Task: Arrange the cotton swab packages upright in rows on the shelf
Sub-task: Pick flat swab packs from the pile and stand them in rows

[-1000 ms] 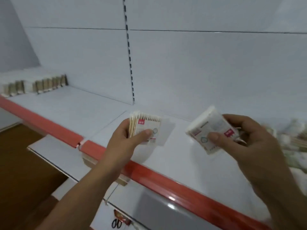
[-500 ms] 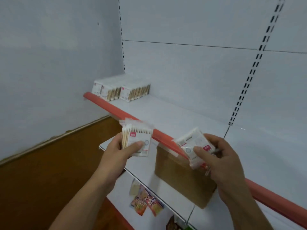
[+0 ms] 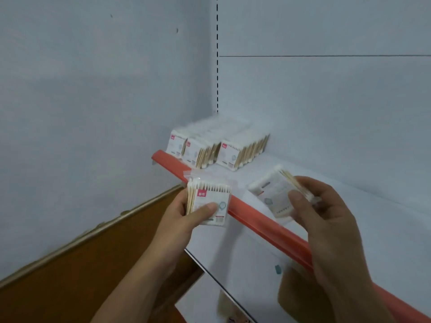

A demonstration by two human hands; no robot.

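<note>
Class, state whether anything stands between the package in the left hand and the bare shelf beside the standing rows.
Nothing visible does. The left hand holds its package at the red front edge; the shelf right of the rows is bare. The right hand holds the second package further right.

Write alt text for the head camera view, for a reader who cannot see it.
A person's left hand holds one cotton swab package upright and the right hand holds a second package tilted, above the red front edge of a white shelf. Three rows of packages stand upright in its far corner.
</note>
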